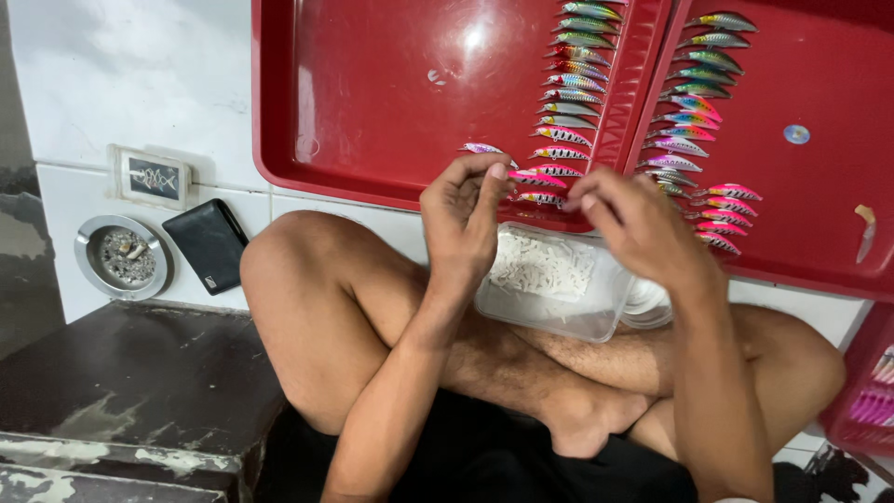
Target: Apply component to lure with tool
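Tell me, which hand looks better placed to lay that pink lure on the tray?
Probably the left hand: its fingers already pinch the pink lure, just above the left red tray. The right hand hovers beside it.

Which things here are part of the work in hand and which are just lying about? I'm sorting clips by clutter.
In use: left hand, right hand, pink fishing lure, clear tub of small white parts, red trays of lures.
Lying about: ashtray, black wallet, small box.
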